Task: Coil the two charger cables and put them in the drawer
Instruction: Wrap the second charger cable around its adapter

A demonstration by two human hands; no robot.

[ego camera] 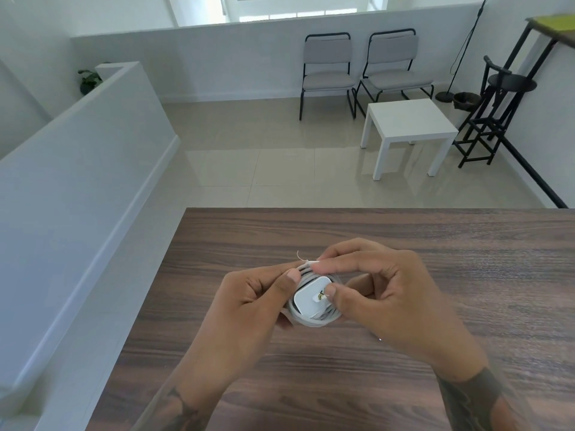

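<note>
Both hands raised just above wooden table (404, 244), working one white charger cable (306, 320).

Cable wound in tight coil around white adapter block (311, 298); coil looks nearly finished.

Left hand (252, 293): fingers curled round coil's left side, thumb on top.

Right hand (382, 293): thumb and forefinger pinch cable end (311, 262) at coil's far edge; probably tucking it in.

Second cable not in view. Drawer not in view. Judged: first coil almost done; second coil and stowing both remain.
</note>
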